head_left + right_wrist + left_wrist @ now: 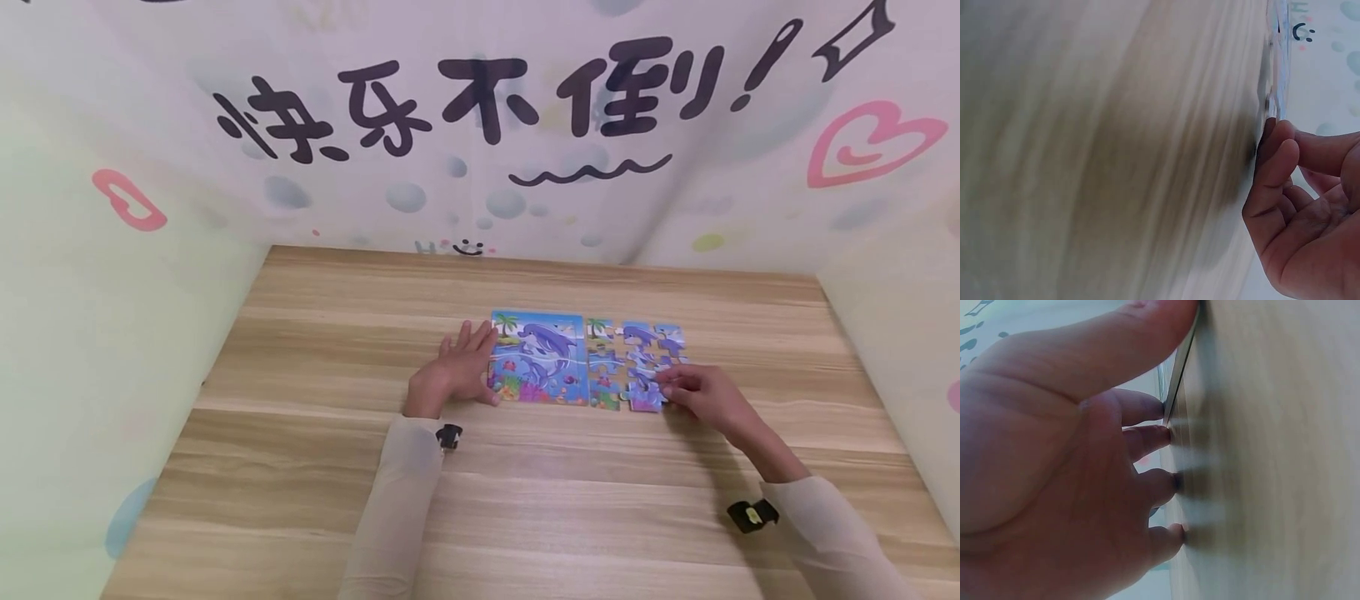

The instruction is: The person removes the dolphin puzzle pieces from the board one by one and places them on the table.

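A flat picture board (540,358) with dolphins, a palm tree and corals lies on the table. My left hand (457,371) rests at its left edge, fingers spread and thumb near the lower left corner. In the left wrist view the left fingertips (1175,481) touch the tabletop. Right of the board, loosely fitted jigsaw pieces (638,335) show a similar dolphin scene, with gaps between them. My right hand (705,396) pinches a puzzle piece between thumb and index finger at the lower right of these pieces. Its fingers mostly hide that piece.
The wood-grain table (555,517) extends around the puzzle on all sides. A printed cloth (480,100) with black characters hangs behind its back edge, and pale side walls (135,333) flank it. Black straps (752,516) with small devices sit at both wrists.
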{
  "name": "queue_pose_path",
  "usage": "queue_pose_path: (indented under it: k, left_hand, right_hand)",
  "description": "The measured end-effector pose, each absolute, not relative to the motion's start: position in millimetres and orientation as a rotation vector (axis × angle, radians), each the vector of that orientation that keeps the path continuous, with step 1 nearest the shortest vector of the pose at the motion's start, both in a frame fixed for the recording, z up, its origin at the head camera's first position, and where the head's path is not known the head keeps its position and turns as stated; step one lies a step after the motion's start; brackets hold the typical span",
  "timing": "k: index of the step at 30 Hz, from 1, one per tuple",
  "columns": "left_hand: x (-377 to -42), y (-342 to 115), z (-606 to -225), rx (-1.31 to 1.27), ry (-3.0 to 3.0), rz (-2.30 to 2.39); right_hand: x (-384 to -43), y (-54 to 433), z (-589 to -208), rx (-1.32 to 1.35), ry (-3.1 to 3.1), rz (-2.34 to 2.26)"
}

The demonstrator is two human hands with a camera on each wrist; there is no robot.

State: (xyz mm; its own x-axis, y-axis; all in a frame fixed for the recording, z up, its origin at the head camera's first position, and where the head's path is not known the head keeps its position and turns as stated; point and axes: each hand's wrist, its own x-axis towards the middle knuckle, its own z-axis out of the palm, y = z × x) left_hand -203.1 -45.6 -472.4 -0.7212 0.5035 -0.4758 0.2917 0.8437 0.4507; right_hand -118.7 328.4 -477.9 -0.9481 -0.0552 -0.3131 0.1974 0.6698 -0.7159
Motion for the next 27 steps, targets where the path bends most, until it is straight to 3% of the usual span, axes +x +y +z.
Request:
queue_pose_path:
  k: [27]
  left_hand:
    - [-203.9,-45.9,-471.7,0.583,2.405,0.467]
  right_hand:
    - [-122.2,330.7,-480.1,0.012,2.683,-0.994]
